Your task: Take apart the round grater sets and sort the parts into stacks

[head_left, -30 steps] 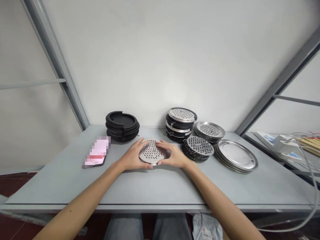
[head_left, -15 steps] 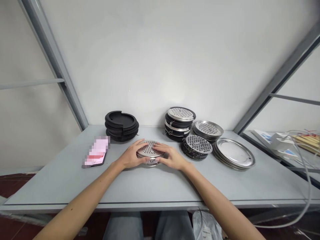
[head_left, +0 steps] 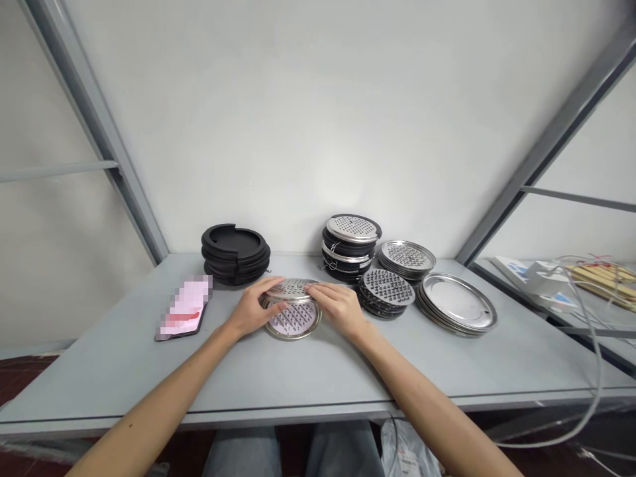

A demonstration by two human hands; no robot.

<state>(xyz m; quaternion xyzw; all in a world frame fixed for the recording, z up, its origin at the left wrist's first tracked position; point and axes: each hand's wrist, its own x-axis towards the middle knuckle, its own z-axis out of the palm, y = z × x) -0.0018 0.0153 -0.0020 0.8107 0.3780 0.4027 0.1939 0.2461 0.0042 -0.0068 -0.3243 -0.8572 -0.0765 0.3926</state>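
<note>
My left hand (head_left: 254, 311) and my right hand (head_left: 334, 307) hold a perforated steel disc (head_left: 289, 289) by its rim, tilted up at the near edge. Under it lies a shiny steel plate (head_left: 292, 325) on the grey table (head_left: 298, 371), mirroring the holes. Both hands curl around the disc's sides, thumbs toward me.
A stack of black rings (head_left: 235, 252) stands behind at left, a phone (head_left: 183, 313) lies further left. To the right are a black-and-steel stack (head_left: 350, 247), perforated disc piles (head_left: 386, 290) (head_left: 406, 258) and plain steel plates (head_left: 456, 303). A neighbouring table with cables (head_left: 576, 285) is at far right.
The perforated disc lay flat under my hands; now its near edge is lifted, showing the shiny plate beneath. The view has shifted slightly.
</note>
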